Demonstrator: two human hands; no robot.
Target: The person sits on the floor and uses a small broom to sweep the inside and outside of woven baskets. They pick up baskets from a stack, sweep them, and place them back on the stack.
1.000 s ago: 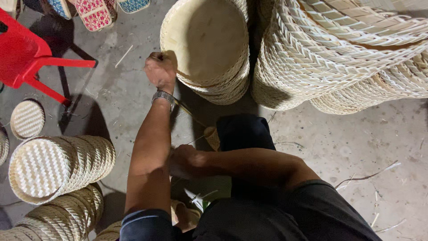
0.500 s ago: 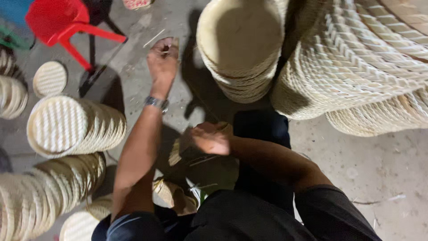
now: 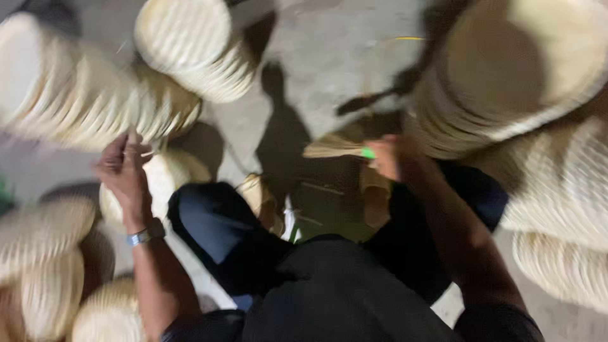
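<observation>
The view is blurred by motion. My left hand [image 3: 123,168] is out to the left, fingers pinched on what looks like a thin pale strip [image 3: 149,152], close to a stack of woven trays [image 3: 95,107]. A wristband [image 3: 144,235] sits on that wrist. My right hand [image 3: 389,158] is closed on a flat woven piece [image 3: 332,147] above my lap, with a small green object [image 3: 368,152] at its fingers. My knees in dark trousers [image 3: 209,221] are below.
Stacks of pale round woven trays ring me: upper middle [image 3: 190,44], right [image 3: 519,82], lower right [image 3: 563,266] and lower left [image 3: 44,253]. Grey concrete floor [image 3: 329,57] lies ahead, between the stacks.
My left hand has drawn back from its far reach ahead and swung out to the left. The view has swung, so the red stool is out of sight. My right hand stays over my lap.
</observation>
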